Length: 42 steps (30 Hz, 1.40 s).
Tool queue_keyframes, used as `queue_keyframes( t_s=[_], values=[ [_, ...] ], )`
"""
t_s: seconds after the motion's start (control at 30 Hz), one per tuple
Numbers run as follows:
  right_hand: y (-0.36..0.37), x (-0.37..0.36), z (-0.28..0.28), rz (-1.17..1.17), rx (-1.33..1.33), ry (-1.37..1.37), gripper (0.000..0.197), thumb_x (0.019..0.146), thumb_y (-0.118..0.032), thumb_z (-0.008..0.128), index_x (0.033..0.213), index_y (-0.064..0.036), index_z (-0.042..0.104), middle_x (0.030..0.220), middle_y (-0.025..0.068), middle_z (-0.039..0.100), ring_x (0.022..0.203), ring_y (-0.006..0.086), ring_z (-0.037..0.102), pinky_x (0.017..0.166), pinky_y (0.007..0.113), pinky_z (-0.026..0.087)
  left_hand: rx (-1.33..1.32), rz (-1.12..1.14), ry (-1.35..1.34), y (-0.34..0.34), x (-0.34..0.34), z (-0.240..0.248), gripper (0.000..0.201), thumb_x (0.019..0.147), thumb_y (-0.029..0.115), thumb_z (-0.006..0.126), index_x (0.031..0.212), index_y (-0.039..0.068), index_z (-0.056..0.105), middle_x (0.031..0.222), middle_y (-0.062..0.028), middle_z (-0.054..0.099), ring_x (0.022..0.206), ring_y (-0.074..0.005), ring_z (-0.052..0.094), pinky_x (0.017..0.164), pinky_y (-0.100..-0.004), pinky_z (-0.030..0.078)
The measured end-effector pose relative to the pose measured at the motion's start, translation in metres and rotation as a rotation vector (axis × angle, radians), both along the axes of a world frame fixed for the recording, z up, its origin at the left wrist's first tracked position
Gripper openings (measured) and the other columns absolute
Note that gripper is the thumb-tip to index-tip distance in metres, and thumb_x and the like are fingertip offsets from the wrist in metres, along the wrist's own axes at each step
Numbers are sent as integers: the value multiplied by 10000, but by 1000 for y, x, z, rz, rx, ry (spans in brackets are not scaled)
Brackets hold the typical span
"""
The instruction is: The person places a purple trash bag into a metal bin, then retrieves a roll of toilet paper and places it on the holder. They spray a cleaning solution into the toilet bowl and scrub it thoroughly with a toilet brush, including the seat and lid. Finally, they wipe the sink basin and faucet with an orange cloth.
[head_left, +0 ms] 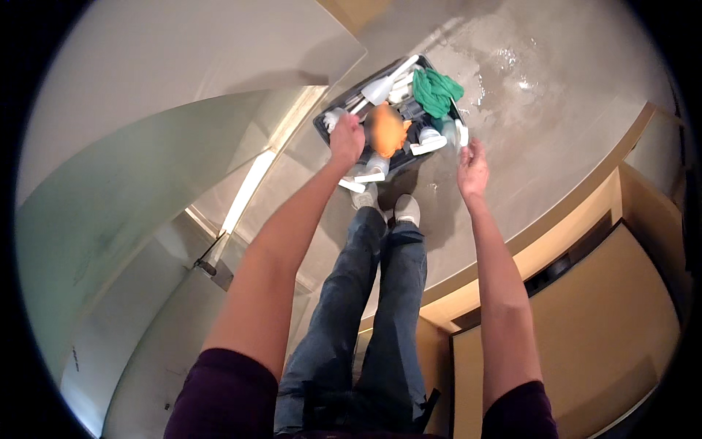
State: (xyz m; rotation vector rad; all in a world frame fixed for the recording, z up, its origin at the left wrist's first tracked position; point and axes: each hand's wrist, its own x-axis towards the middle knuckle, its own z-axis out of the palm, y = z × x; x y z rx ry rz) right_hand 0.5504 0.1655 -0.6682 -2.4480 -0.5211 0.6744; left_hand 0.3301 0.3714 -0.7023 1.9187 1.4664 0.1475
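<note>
While the left hand (346,137) closes over the dark caddy (327,126) rim, holding a green cloth (436,91), orange cloth (387,130) and white bottles (379,89), the right hand (472,167) hangs spread beside it.

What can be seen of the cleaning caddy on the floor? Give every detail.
The cleaning caddy is a dark grey, plastic-looking rectangular tote sitting on the wet, glossy floor just ahead of the person's shoes. It is packed with white spray bottles, a green cloth and an orange item. The left hand reaches into its near corner.
</note>
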Motion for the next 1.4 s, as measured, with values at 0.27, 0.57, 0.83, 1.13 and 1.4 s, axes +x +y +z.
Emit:
queue_keyframes(
  t_s=[0.27,0.57,0.83,1.13,1.4],
  values=[
    [-94,-124,79,-49,2,289,279,964,-97,575,1223,4,596,1103,196,672,929,277,671,838,366,529,233,-339,-12,70,84,-41,566,795,175,662,1312,17,493,1246,-237,577,1211,-412,500,1051,-470,393],
    [-184,-222,135,-333,-129,602,140,963,-57,577,1056,-19,676,950,107,717,876,166,681,808,303,534,-62,-333,206,81,140,-48,436,758,362,768,1152,232,634,1323,-85,566,1281,-317,483,1087,-541,342],
    [-160,-195,188,-170,-71,657,165,964,-52,575,1101,-29,665,888,94,718,812,139,676,767,285,537,-96,-509,317,39,101,-4,304,874,190,620,1162,108,568,1207,-109,637,1202,-321,557,996,-552,377],
    [-189,-168,242,-52,-20,594,154,967,-9,559,1097,0,642,896,92,706,820,155,690,762,286,557,232,-306,-278,2,-16,129,171,869,-43,483,1016,27,536,987,-210,564,1005,-425,532,891,-486,436],
    [-108,-141,297,-12,329,729,245,1013,-212,554,1120,-12,646,921,96,711,763,169,675,696,280,541,206,-506,-325,-114,-37,342,361,664,-97,573,1002,22,535,1032,-159,538,1053,-384,523,877,-458,476]
  ],
)
